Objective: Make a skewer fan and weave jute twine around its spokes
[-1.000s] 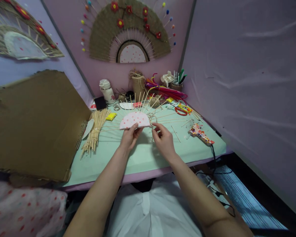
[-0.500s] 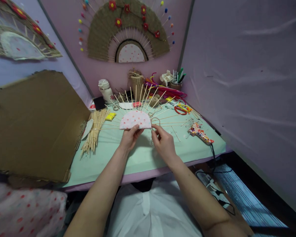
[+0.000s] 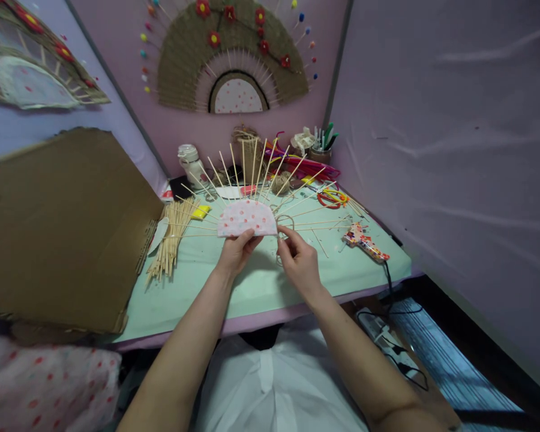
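A half-round base covered in white cloth with pink dots hovers over the table, thin wooden sticks fanning out from its curved edge. My left hand pinches its straight lower edge, thumb in front and fingers beneath. At the base's lower right corner, my right hand is closed, thumb and forefinger pinching thin twine. A loop of that twine curls up beside the corner, and more of it hangs below. The fingertips of the right hand partly hide where the twine meets the base.
A bundle of sticks lies left, near a cardboard sheet. At right rests a patterned glue gun with its cord over the edge. Scissors, a twine ball and a white bottle stand behind. A finished fan hangs on the wall.
The fan base has tilted slightly, so its sticks stand higher and spread wider in view. Both hands keep their holds, the right one almost in place at the corner.
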A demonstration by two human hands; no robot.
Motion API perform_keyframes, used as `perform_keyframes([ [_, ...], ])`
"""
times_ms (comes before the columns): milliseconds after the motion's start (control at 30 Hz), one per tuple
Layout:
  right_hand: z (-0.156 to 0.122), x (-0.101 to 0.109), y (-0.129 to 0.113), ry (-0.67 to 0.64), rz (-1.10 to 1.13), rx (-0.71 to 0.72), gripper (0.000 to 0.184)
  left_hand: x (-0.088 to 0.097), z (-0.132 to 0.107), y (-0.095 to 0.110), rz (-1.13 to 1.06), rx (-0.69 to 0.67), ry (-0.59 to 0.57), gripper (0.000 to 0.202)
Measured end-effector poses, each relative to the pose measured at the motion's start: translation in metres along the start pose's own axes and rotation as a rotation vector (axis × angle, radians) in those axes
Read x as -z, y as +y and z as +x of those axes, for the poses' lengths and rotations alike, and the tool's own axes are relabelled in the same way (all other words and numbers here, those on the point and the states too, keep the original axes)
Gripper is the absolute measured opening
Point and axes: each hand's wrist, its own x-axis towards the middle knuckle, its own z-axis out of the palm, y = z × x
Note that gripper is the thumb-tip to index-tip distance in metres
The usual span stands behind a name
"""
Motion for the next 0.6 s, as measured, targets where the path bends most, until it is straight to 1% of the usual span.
perform_keyframes([
  [167,-0.0021,0.0003,-0.0017,-0.022,0.079,-0.041,0.032,0.0005,-0.0006,0.0006,0.016,-0.015,-0.052,0.036],
  [300,-0.0034,0.0019,-0.0038,0.003,0.142,-0.055,0.029,0.0005,-0.0014,0.0005,0.036,-0.016,-0.048,0.037],
  [400,-0.0048,0.0014,-0.0056,0.028,0.178,-0.067,0.032,0.0001,-0.0021,0.0003,0.040,-0.009,-0.036,0.038],
  [600,-0.0057,-0.0010,-0.0068,-0.006,0.232,-0.090,0.036,0.0009,-0.0027,0.0004,0.060,-0.006,-0.075,0.036],
])
